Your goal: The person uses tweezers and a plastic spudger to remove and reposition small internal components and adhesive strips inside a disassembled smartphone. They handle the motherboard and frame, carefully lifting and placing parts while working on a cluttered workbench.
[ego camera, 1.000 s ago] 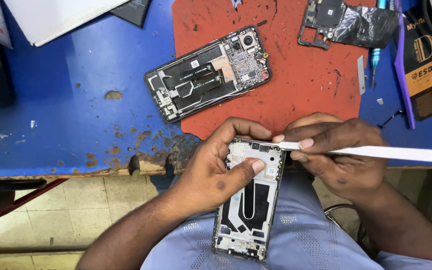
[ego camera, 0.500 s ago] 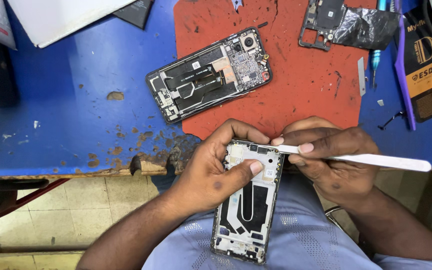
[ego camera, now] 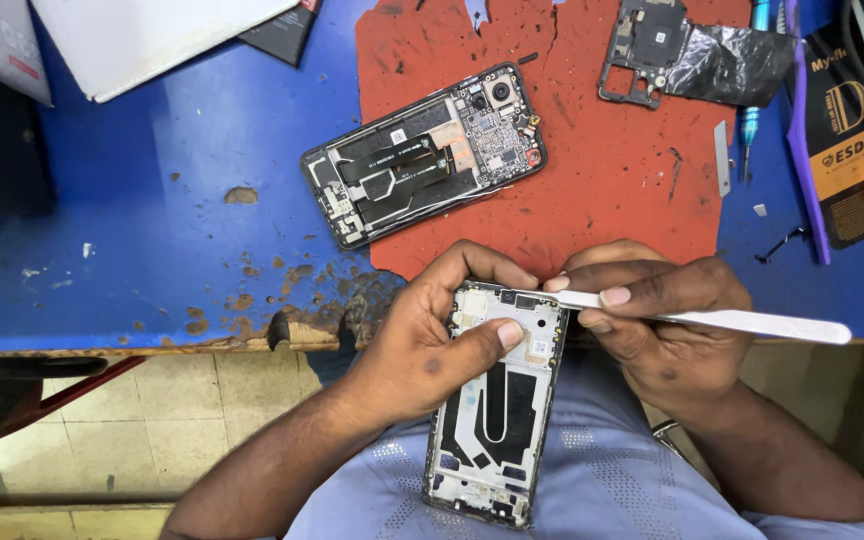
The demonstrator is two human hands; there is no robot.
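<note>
My left hand (ego camera: 432, 345) grips a white phone frame (ego camera: 497, 420) held lengthwise over my lap, thumb pressed on its upper inside face. My right hand (ego camera: 667, 325) holds a flat white pry tool (ego camera: 742, 322) like a pen. Its tip touches the frame's top right corner. An opened phone (ego camera: 422, 155) with its boards and black flex cables exposed lies diagonally on the red mat (ego camera: 612, 190), beyond both hands.
A dark inner cover piece (ego camera: 642, 50) with crumpled black film (ego camera: 737, 62) lies at the mat's far right. Beside them sit a thin metal blade (ego camera: 721, 158), a blue screwdriver (ego camera: 752, 125) and a black-and-orange packet (ego camera: 852, 150). White boxes (ego camera: 152, 35) occupy the far left. The worn blue bench edge (ego camera: 152, 335) runs below.
The pry tool's free end has dipped slightly lower and its tip stays at the frame's top corner. My left hand and the frame have barely moved.
</note>
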